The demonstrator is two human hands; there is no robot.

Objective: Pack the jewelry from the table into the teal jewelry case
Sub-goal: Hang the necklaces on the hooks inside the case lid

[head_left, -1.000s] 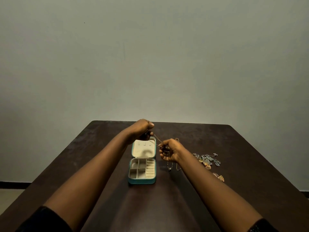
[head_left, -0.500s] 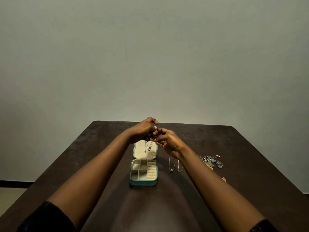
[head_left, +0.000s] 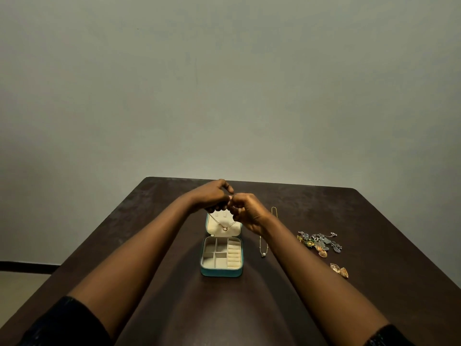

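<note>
The teal jewelry case (head_left: 221, 272) lies open in the middle of the dark table, its cream compartments bare. A thin gold necklace (head_left: 225, 228) with a ring pendant hangs in a V over the raised lid. My left hand (head_left: 212, 196) and my right hand (head_left: 245, 211) meet just above the lid's far edge, each pinching one end of that chain. A second chain (head_left: 263, 252) with a pearl lies right of the case, partly under my right forearm. Further right sit a heap of silver and green pieces (head_left: 320, 242) and two gold fan earrings (head_left: 339, 270).
The dark wooden table (head_left: 149, 221) runs to a plain grey wall at the back. Another gold chain (head_left: 274, 211) lies behind my right wrist. Floor shows past the table's left edge.
My hands came together above the lid, and the necklace between them now hangs lower, its pendant resting against the lid's lining. The view shifted slightly.
</note>
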